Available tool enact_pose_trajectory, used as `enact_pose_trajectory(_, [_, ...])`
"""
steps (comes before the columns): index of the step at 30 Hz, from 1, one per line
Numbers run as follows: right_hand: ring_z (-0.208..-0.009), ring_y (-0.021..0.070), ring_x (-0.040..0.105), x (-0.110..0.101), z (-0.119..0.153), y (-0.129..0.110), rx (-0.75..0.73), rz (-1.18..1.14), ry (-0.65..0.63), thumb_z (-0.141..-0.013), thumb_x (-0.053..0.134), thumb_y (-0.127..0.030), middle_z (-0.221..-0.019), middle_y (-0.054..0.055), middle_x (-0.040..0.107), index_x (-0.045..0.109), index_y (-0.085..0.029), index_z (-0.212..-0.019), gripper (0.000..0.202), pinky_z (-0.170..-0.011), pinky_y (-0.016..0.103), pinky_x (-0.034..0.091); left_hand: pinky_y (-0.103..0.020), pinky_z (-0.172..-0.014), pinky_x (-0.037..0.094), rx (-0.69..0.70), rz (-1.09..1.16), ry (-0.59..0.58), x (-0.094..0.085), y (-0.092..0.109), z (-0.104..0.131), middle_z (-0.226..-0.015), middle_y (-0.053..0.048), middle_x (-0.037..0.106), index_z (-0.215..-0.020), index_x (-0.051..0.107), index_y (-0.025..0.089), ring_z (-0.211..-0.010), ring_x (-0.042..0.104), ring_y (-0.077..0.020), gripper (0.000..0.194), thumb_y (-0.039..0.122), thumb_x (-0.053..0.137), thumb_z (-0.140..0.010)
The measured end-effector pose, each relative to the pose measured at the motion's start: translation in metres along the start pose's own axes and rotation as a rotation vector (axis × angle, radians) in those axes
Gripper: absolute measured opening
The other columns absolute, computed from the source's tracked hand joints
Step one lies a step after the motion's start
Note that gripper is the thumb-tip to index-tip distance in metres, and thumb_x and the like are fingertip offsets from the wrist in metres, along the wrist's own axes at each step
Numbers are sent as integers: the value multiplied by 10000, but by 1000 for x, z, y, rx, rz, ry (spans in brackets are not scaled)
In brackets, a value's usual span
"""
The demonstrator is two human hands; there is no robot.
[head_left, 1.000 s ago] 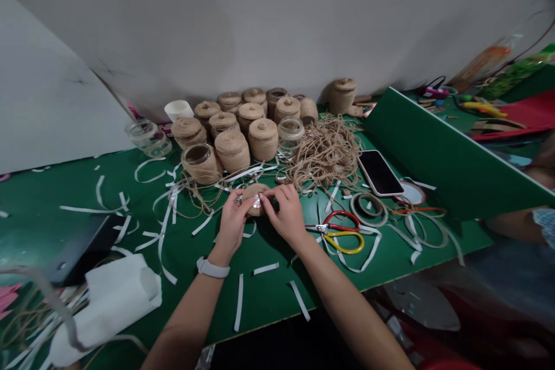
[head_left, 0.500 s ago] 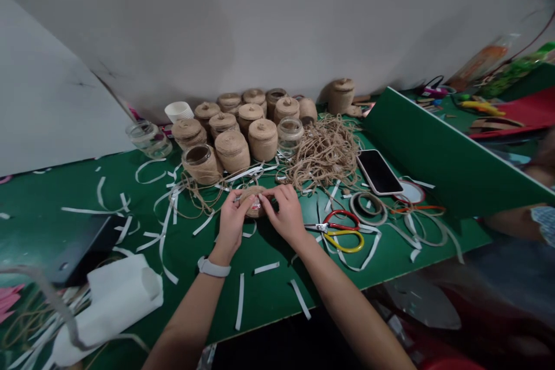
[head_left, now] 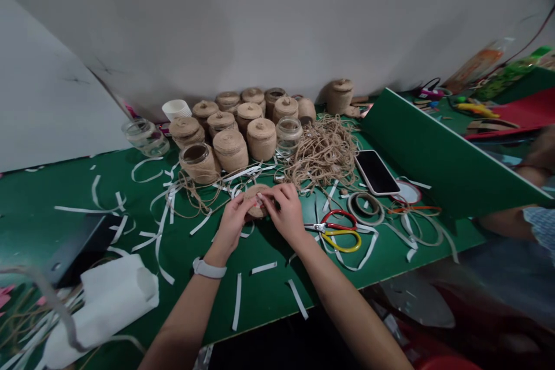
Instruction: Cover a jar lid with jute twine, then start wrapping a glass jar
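My left hand (head_left: pixel 234 221) grips the left side of a round lid wrapped in jute twine (head_left: pixel 256 189), held just above the green table. The thumb and forefinger of my right hand (head_left: pixel 284 208) are closed together over the lid's middle, at a small shiny, reddish-white spot. What they pinch is too small to make out. A pair of scissors (head_left: pixel 340 231) with one red and one yellow handle lies right of my right hand. Beyond the lid stand several twine-wrapped jars (head_left: pixel 229 150), some lidded, and a heap of loose jute twine (head_left: pixel 327 153).
Bare glass jars (head_left: pixel 145 137) stand among and beside the wrapped ones. A phone (head_left: pixel 376 172), tape rolls (head_left: pixel 366 208) and white strips (head_left: pixel 237 302) lie around. A green board (head_left: pixel 451 162) divides off the right; another person's arm (head_left: pixel 498 222) shows beyond. A paper roll (head_left: pixel 104 306) lies left.
My right fingers have moved from the lid's right edge toward its middle and closed there. The lid looks more tilted; its twine top edge shows more. The view has shifted slightly.
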State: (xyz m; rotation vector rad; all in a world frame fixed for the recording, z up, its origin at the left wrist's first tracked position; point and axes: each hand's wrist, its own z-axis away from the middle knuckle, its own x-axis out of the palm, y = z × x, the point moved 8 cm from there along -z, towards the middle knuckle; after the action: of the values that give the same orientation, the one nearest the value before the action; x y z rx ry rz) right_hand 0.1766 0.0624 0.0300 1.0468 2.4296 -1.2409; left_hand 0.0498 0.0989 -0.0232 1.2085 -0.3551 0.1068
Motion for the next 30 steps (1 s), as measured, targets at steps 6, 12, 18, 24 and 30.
enact_pose_trajectory(6, [-851,212,521,0,0,5,48,130,-2,-937,557,-325,-895,61,645,655,-201,-999,170,-776,369,419,-269,-725,553,49,-9,96,-11,1,-2,-907,-69,763,-931,751,146,-807,694,-195,369,344,825,-628])
enact_pose_trajectory(12, [-841,202,518,-2,0,2,29,102,22,-937,558,-309,-855,50,638,651,-212,-885,144,-758,355,410,-270,-762,555,64,-44,31,-4,3,-2,-931,-65,764,-957,732,151,-831,701,-186,374,329,829,-642])
enact_pose_trajectory(18, [-831,199,522,-3,0,0,17,81,36,-929,570,-300,-839,46,634,648,-210,-875,131,-752,351,413,-265,-771,551,73,-32,9,0,5,0,-898,-51,764,-956,697,153,-799,705,-169,365,319,825,-658])
enact_pose_trajectory(24, [-830,197,528,-2,-1,-1,27,60,24,-921,580,-317,-838,46,638,649,-204,-877,140,-757,351,413,-274,-735,555,88,-44,8,1,6,1,-905,-58,760,-926,686,154,-805,707,-188,320,344,796,-693])
enact_pose_trajectory(30, [-832,198,525,-1,0,0,36,62,16,-926,563,-306,-836,47,634,645,-205,-862,145,-756,351,415,-272,-771,540,100,-42,-2,0,5,-1,-922,-56,760,-931,700,153,-832,697,-184,298,314,791,-697])
